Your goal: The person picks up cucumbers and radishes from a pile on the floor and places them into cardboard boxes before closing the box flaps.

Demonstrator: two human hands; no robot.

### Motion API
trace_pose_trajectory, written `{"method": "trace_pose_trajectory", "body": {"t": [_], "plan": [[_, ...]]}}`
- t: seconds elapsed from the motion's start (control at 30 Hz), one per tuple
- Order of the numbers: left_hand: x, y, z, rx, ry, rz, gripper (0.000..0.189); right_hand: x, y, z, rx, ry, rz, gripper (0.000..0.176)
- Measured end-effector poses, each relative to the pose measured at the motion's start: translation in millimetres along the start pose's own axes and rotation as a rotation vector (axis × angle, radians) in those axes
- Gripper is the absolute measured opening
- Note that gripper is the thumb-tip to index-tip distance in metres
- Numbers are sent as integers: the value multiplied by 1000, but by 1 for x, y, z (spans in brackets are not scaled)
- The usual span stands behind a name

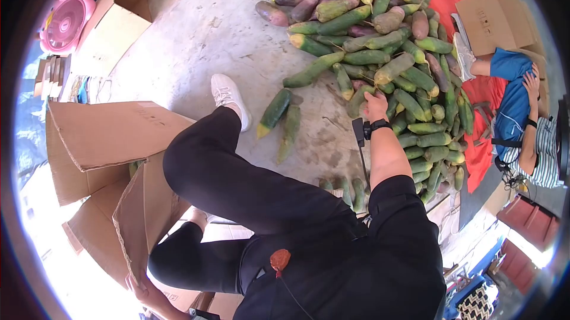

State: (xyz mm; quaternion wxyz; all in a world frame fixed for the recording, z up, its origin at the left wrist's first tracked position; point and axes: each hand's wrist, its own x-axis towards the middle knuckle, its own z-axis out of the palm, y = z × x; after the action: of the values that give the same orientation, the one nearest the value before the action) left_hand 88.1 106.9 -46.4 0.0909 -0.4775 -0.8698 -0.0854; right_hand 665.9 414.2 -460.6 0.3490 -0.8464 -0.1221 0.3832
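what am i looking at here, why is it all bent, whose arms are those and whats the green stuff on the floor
No machine here: one camera on a person's head looks down through a very wide lens, so the edges bend. The black clothes below are that person's own body and legs. Their right hand reaches into a pile of long green and purple vegetables on the concrete floor; whether it grips one is unclear. Their left hand holds the edge of a cardboard box. At the right, another person in blue is beside the pile.
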Motion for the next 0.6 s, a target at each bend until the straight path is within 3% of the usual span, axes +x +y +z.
{"method": "trace_pose_trajectory", "body": {"t": [0.1, 0.27, 0.4, 0.57, 0.6], "plan": [[1, -5, 1, -32, 6, -34, 17, 30, 17, 16, -92, 120, -83, 64], [2, 0, -1, -60, 5, -138, 14, 36, 15, 16, -261, 93, -144, 67], [4, 4, 2, -65, 30, -136, 12, 11, 3, 18, -217, 122, -164, 58], [2, -1, 1, -70, 19, -63, 13, -29, 5, 10, -108, 79, -307, 53], [1, 1, 1, -72, 22, -63, 13, -33, 12, 9, -136, 102, -424, 55]]}}
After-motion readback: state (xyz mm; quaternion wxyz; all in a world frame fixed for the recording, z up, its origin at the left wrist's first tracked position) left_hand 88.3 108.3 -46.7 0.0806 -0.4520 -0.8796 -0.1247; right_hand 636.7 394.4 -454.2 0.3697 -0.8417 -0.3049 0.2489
